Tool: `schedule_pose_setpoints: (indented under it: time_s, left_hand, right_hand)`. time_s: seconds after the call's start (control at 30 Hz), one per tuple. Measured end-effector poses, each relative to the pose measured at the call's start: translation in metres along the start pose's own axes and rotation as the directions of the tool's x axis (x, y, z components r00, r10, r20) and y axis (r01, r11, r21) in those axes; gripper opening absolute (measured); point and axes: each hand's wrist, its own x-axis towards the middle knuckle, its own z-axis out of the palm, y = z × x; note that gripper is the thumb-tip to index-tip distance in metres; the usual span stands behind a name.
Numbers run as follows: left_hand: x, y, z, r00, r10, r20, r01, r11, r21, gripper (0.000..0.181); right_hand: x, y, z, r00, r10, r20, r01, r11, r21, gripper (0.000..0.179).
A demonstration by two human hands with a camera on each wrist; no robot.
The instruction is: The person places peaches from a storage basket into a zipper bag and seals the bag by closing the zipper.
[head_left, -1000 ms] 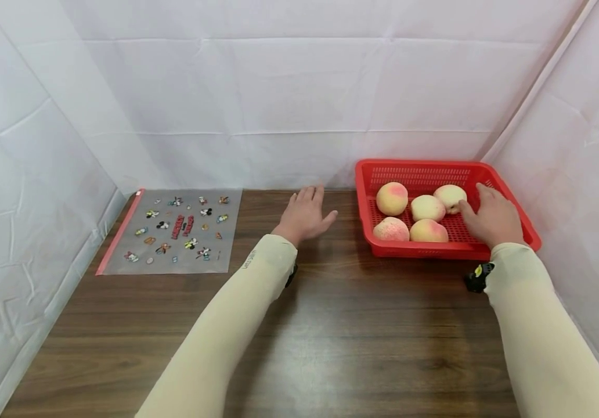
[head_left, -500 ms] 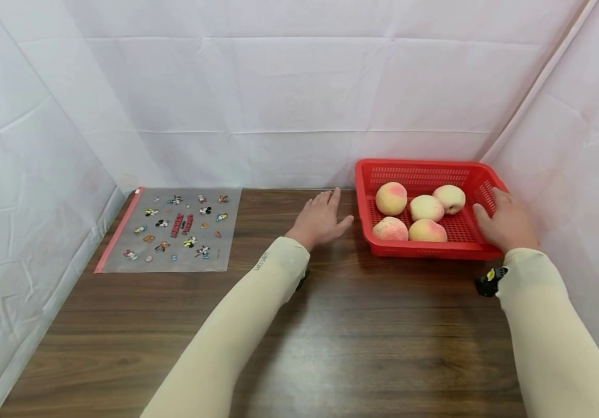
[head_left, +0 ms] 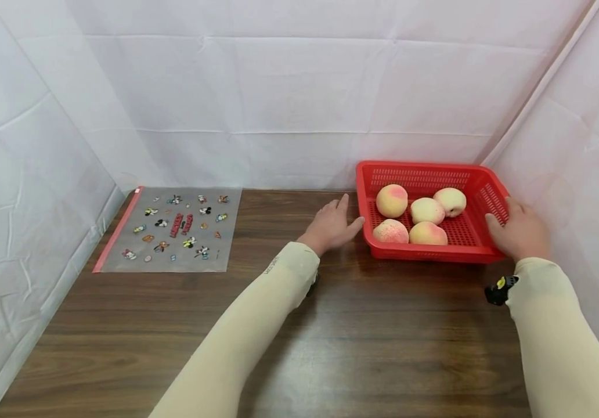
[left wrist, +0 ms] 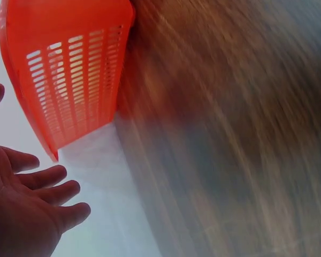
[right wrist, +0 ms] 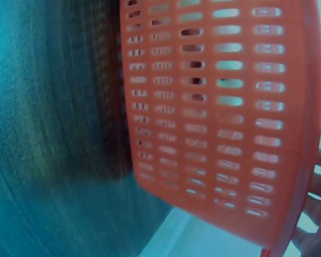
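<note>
Five peaches [head_left: 392, 201] in red basket [head_left: 425, 252], back right corner of counter [head_left: 383, 331]; likely kept from rolling. Left hand [head_left: 332, 227], right hand [head_left: 522, 231] flank it, relaxed, gripping nothing.

Left arm: a long, close-fitting, pale-cream fabric sleeve [head_left: 249, 325], with a short line of dark lettering [head_left: 271, 265] near the wrist, too small to read.
Right arm: a matching pale-cream fabric sleeve [head_left: 566, 337].
Right wrist: a compact, angular black device [head_left: 495, 293] bearing a small yellow patch [head_left: 501, 283].
Left wrist: a dark object [head_left: 313, 285], mostly hidden.
Hands: left hand [head_left: 331, 227] and right hand [head_left: 521, 232], bare.
</note>
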Motion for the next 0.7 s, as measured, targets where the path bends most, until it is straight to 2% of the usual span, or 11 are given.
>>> schedule_pose_setpoints:
  time_s: [0.3, 0.53, 0.7]
  left_hand:
    - [0.003, 0.011, 0.014, 0.998, -0.061, 0.029, 0.065, 0.985, -0.158, 0.08]
    - [0.003, 0.018, 0.019, 0.999, -0.034, -0.004, 0.032, 0.964, -0.264, 0.083]
    - [0.003, 0.022, 0.024, 1.0, -0.002, -0.03, -0.009, 0.933, -0.36, 0.081]
  right_hand:
    - [-0.002, 0.012, 0.004, 0.999, 0.03, 0.011, -0.03, 0.999, 0.016, 0.076]
    - [-0.004, 0.019, 0.007, 0.999, 0.037, -0.018, -0.035, 0.998, 0.058, 0.068]
    - [-0.007, 0.02, 0.004, 0.998, 0.054, -0.012, -0.052, 0.992, 0.118, 0.066]
